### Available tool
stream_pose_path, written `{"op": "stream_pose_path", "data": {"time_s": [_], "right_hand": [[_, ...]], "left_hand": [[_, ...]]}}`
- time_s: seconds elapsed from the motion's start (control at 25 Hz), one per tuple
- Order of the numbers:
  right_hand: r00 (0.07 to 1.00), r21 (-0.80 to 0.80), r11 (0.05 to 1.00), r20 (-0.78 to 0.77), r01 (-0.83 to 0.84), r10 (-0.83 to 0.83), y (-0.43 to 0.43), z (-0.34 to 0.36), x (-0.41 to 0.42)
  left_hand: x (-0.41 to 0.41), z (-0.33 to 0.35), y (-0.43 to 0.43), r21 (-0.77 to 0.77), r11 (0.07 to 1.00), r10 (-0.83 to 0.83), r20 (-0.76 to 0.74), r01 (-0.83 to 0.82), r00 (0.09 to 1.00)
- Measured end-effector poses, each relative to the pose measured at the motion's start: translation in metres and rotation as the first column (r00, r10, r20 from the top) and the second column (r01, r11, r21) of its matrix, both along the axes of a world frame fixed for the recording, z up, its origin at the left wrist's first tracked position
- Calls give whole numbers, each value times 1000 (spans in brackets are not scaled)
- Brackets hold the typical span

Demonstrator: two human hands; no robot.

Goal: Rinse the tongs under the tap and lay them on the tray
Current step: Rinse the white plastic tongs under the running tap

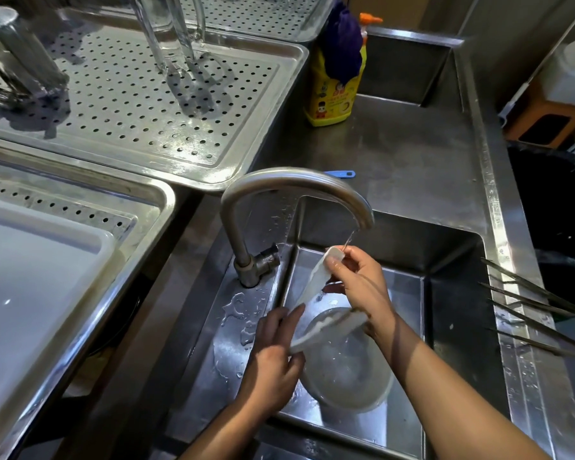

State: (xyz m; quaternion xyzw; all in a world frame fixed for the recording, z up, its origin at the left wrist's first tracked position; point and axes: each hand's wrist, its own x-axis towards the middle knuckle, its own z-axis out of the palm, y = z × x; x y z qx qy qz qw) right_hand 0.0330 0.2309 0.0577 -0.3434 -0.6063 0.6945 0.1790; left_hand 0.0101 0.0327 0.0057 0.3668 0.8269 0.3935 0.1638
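White plastic tongs (316,287) are held over the steel sink (452,293), one arm reaching up to the thin stream of water from the curved tap (289,184). My right hand (359,280) pinches the upper arm of the tongs near its tip, right under the stream. My left hand (273,356) grips the tongs' lower end. The second arm lies across toward my right wrist. A perforated steel tray (140,104) sits behind the tap on the left.
A translucent plastic bowl (349,376) lies in the sink below the tongs. Clear glass pitchers (176,34) and a steel cup (17,51) stand on the tray. A yellow detergent bottle (336,88) stands behind the tap. Several metal skewers (531,307) lie on the right rim. A white lid (30,277) rests at left.
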Motion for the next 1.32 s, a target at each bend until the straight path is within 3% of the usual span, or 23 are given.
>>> {"op": "stream_pose_path", "data": {"time_s": [0.08, 0.16, 0.24, 0.32, 0.44, 0.6, 0.72, 0.8, 0.88, 1.12, 1.32], "right_hand": [[999, 20, 999, 23, 30, -30, 5, -1, 0], [999, -89, 996, -32, 16, -19, 9, 1, 1], [980, -356, 933, -199, -50, -23, 10, 7, 4], [958, -465, 880, -282, -94, -47, 14, 15, 7], [949, -499, 850, -315, -168, 3, 15, 22, 11], [899, -655, 678, -438, -334, 21, 2, 22, 22], [924, -506, 801, -355, -320, 145, -10, 14, 31], [939, -427, 854, -295, -297, 179, -5, 19, 28], [953, -424, 877, -283, -228, 111, 7, 31, 23], [968, -272, 953, -244, -132, 64, 13, 53, 6], [967, -282, 959, -252, -35, -39, -6, 33, 26]], "left_hand": [[-4, 7, 9, 34, 997, 53, 334, -68, 941], [-9, 11, 25, 46, 980, 120, 629, -191, 768], [-15, 10, 39, 81, 958, 117, 769, -276, 629], [-16, 13, 48, 95, 955, 80, 829, -280, 554], [-14, 11, 55, 74, 953, 87, 861, -293, 500], [-19, 6, 62, 2, 921, 199, 857, -389, 475], [-17, 2, 63, -40, 918, 244, 841, -394, 483], [-14, 3, 64, -53, 915, 243, 863, -401, 442], [-13, 1, 68, -88, 915, 263, 870, -394, 416], [-19, 3, 85, -92, 925, 271, 839, -367, 472], [-18, -1, 66, 25, 958, 149, 809, -287, 569]]}}
